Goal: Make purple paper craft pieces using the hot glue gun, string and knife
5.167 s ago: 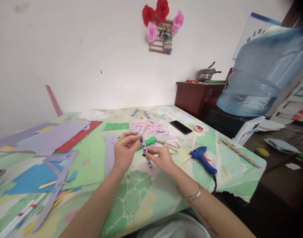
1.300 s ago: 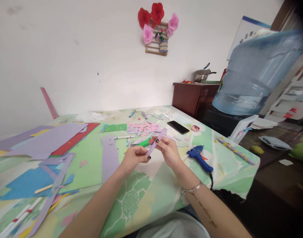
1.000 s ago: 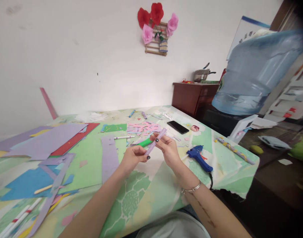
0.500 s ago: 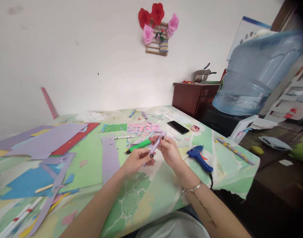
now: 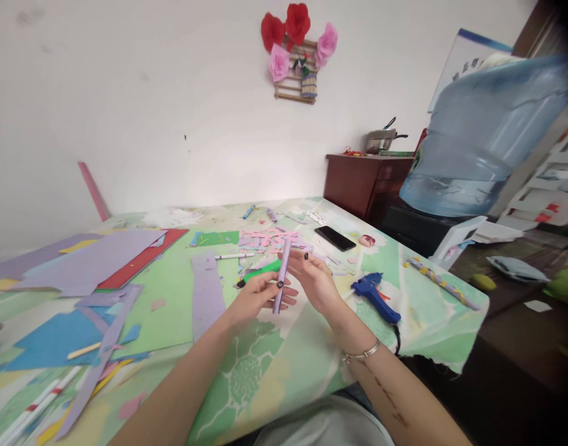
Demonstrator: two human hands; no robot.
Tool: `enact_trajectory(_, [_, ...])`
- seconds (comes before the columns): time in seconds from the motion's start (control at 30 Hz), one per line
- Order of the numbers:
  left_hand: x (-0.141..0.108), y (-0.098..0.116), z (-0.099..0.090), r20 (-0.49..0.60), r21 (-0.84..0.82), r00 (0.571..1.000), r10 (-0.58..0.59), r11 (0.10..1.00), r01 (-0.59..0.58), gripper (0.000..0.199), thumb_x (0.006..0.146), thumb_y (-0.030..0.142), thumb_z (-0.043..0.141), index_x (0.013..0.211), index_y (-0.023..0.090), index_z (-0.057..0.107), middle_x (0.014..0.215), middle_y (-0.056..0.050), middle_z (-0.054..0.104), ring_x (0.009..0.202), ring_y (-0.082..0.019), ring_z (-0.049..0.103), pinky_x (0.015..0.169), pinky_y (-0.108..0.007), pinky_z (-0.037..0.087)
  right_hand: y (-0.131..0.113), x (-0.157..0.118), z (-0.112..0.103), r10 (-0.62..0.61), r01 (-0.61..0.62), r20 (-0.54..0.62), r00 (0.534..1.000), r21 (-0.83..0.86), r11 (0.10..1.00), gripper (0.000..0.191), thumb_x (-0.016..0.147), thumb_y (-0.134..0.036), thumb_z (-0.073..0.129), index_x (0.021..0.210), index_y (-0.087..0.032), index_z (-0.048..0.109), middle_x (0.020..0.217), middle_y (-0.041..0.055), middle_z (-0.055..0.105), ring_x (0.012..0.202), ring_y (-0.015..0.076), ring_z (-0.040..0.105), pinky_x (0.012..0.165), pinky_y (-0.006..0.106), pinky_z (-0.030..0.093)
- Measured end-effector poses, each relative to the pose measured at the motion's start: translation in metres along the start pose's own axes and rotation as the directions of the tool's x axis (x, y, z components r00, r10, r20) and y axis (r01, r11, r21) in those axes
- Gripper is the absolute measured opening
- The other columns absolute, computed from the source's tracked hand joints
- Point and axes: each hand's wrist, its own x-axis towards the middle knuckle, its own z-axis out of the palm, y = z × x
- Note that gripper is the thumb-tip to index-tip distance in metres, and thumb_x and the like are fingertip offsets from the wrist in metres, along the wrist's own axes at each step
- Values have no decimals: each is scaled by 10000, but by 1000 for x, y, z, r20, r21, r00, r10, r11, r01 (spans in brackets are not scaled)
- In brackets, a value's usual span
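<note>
Left hand (image 5: 256, 297) pinching lilac roll (image 5: 284, 265); right hand (image 5: 319, 284) loosely open just beside.

Your lilac tube (image 5: 285, 261) looks like smooth matt paper, your bracelet (image 5: 370, 352) polished metal, the glue gun (image 5: 377, 296) plastic and the black phone (image 5: 334, 238) glossy

Metal pot (image 5: 375, 144) on reddish-brown cabinet (image 5: 349, 186)

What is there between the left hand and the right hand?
A lilac roll, pinched by the left hand, the right hand close beside; the head view shows it.
</note>
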Motion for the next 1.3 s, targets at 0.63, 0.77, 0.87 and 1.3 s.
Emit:
enact_trajectory(0.63, [-3,4,4,66,69,997,-44,997,40,384,813,470,557,1053,173,518,1032,-152,687,728,-234,703,629,-313,532,-1,-2,4,49,-57,-47,998,-206,977,210,682,-318,722,848,-189,721,810,52,730,719,179,634,738,325,468])
enact_trajectory(0.77, [-5,5,4,61,70,998,-22,997,18,368,820,455,549,1037,158,528,985,-145,696,693,-221,699,622,-313,535,0,-3,2,82,-74,35,996,-179,981,232,733,-322,681,918,-187,716,852,54,725,655,145,598,681,299,476])
enact_trajectory(0.87, [-5,5,4,63,76,998,-10,997,6,339,825,443,546,989,146,537,923,-134,703,666,-210,693,613,-302,536,0,-4,2,97,-89,55,994,-138,986,214,722,-305,690,897,-185,720,840,54,724,606,129,567,657,296,475])
enact_trajectory(1.3, [-6,5,3,90,72,996,-7,997,1,304,838,428,541,982,160,527,841,-94,695,651,-198,687,599,-288,527,0,-3,3,100,-98,18,995,-102,990,178,682,-298,723,818,-183,722,793,53,728,727,184,634,749,344,477])
